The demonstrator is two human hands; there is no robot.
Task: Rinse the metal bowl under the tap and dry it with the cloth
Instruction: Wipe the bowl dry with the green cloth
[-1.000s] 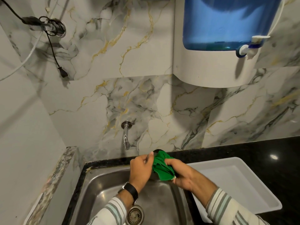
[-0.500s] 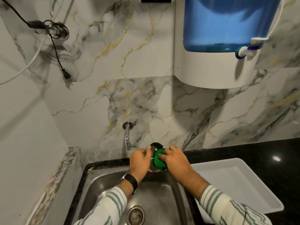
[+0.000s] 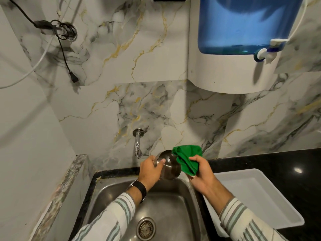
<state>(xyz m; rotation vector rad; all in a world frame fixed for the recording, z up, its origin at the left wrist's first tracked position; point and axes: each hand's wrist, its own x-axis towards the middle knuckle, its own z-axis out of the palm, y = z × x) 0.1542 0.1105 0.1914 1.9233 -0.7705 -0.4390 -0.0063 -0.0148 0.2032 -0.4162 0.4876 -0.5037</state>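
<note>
A small metal bowl [image 3: 169,166] is held tilted above the back of the steel sink [image 3: 173,204], its outer side and base facing me. My left hand [image 3: 150,170] grips its rim from the left. My right hand [image 3: 200,173] clutches a bunched green cloth [image 3: 188,157], which touches the bowl's right side and sticks up above my fingers. The chrome tap [image 3: 138,145] juts from the marble wall just left of the bowl; no water is visible running from it.
A white plastic tray [image 3: 271,204] lies on the black counter [image 3: 286,162] right of the sink. A water purifier with a blue tank [image 3: 241,40] hangs on the wall above. Cables [image 3: 64,47] dangle at the upper left. A stone ledge [image 3: 69,180] borders the sink's left side.
The cloth has come out from the bowl's inside to its right outer side. The bowl has turned so its base faces me, and my right hand has shifted right.
</note>
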